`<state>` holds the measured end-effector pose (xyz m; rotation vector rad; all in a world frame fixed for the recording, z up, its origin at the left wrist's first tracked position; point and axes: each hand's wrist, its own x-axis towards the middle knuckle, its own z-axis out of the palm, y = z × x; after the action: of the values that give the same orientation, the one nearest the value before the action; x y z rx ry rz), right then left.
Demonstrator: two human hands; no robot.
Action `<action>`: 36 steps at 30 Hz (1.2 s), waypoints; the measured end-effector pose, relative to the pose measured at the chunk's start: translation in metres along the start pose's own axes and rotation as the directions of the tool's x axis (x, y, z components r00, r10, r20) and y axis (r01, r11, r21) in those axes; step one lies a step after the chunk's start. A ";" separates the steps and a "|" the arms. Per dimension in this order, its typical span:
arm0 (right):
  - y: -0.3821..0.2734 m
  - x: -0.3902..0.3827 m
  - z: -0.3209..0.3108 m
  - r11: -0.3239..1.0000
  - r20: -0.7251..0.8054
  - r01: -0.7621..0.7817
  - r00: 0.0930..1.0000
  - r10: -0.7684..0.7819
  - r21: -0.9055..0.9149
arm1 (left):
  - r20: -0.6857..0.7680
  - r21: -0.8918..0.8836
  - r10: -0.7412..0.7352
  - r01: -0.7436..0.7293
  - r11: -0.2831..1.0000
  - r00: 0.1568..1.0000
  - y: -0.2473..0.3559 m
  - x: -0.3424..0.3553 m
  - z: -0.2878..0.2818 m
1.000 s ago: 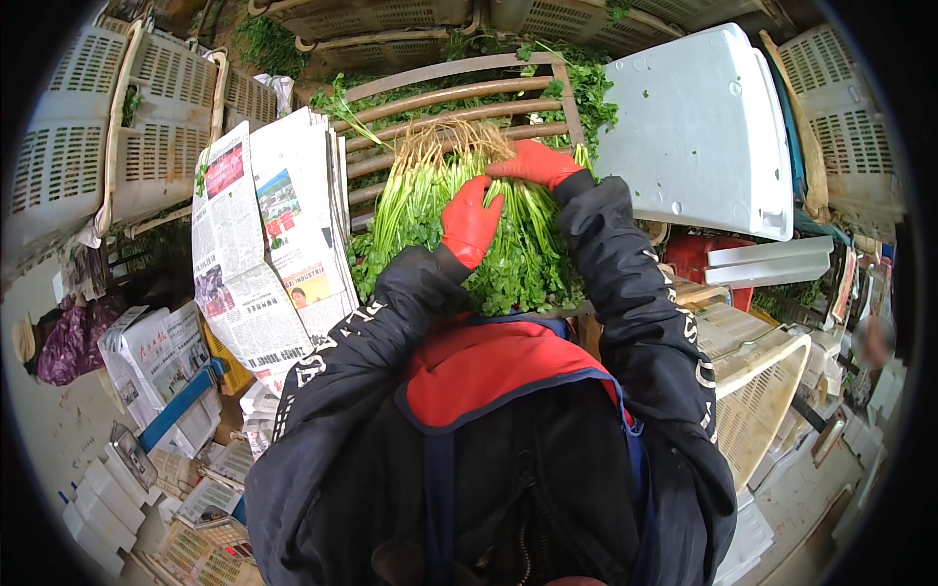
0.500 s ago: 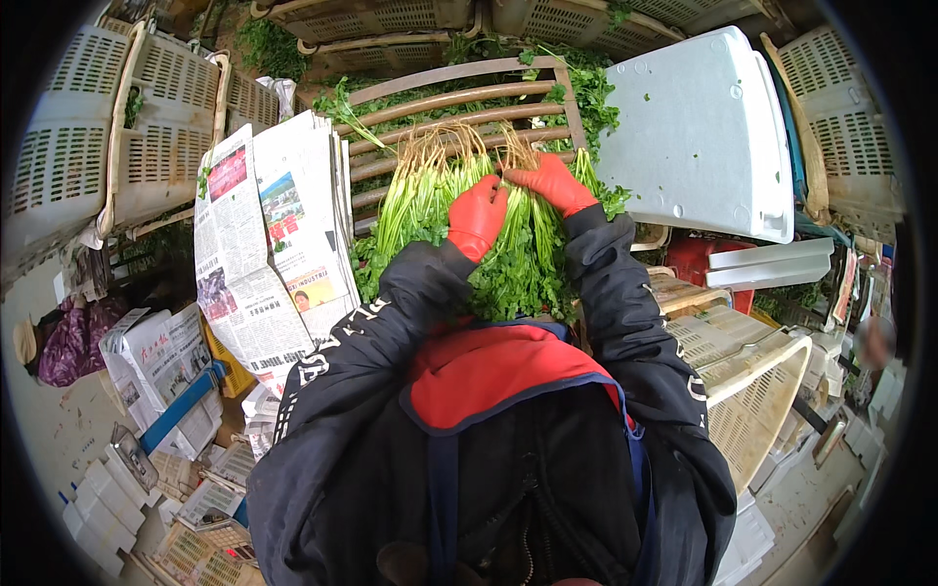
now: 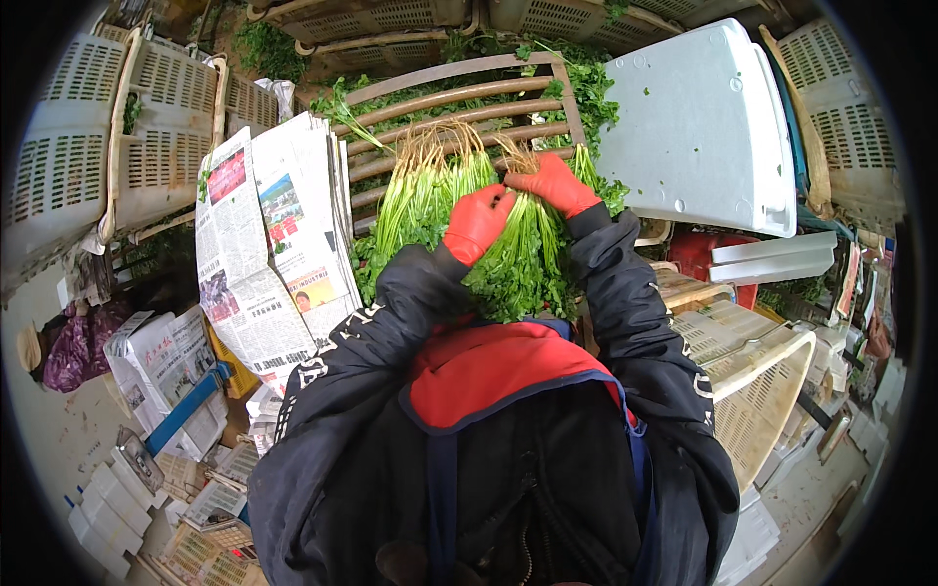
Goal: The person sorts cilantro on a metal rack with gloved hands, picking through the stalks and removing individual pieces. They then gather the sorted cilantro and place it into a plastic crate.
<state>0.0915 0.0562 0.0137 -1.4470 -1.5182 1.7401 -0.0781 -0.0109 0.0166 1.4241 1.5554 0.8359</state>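
Leafy green stems with pale brown roots, which look like coriander, lie across a brown slatted rack, roots pointing away from me. My right hand, in a red glove, is closed around the root end of a coriander bunch. Its roots stick out beyond the thumb, and its leaves spread toward my apron. Just left of it, my left hand, also red-gloved, has its fingers pinched together against the stems. Whatever is between those fingertips is too small to make out.
A stack of newspapers lies left of the greens. On the right rests a white foam lid or box. Plastic crates line the far and left sides; another crate stands near my right elbow. Loose greens lie beyond the rack.
My left hand has drawn slightly back toward me along the stems, its fingertips now a little lower. My right hand keeps its hold on the bunch, nearly still.
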 end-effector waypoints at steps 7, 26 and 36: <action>-0.025 -0.033 -0.002 0.999 -0.135 0.020 0.991 -0.016 0.027 | -0.115 0.360 -0.144 0.177 0.916 0.983 -0.030 0.034 -0.015; -0.035 -0.041 -0.004 0.992 -0.117 -0.049 0.992 0.035 -0.116 | 0.228 0.707 0.083 -0.223 0.671 0.970 -0.030 0.080 -0.002; 0.018 0.011 0.009 0.981 -0.152 0.009 0.988 -0.039 -0.192 | 0.357 0.691 0.164 -0.378 0.617 0.920 -0.025 0.102 -0.005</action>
<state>0.0854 0.0554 -0.0081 -1.6087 -1.6470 1.4628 -0.0923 0.0868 -0.0182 2.3200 1.5545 0.0908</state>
